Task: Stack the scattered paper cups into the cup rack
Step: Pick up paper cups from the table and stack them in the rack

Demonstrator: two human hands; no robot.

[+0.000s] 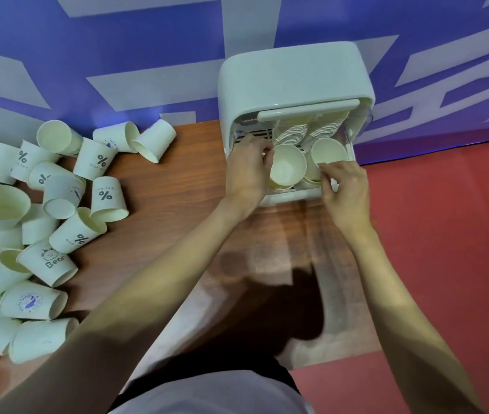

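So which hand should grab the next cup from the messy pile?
Probably the left hand: the scattered white paper cups lie on its side of the wooden table; the right hand is farther away.

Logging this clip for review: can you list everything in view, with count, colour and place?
cup rack: one, white, far right end of table, front open
cups in rack: several stacks, white, count unclear
loose paper cups: many, white with prints, heaped at left
table: one, brown wood
wall: blue and white
floor: red, at right
left hand: holds left front cup
right hand: fingers pinch right front cup's rim
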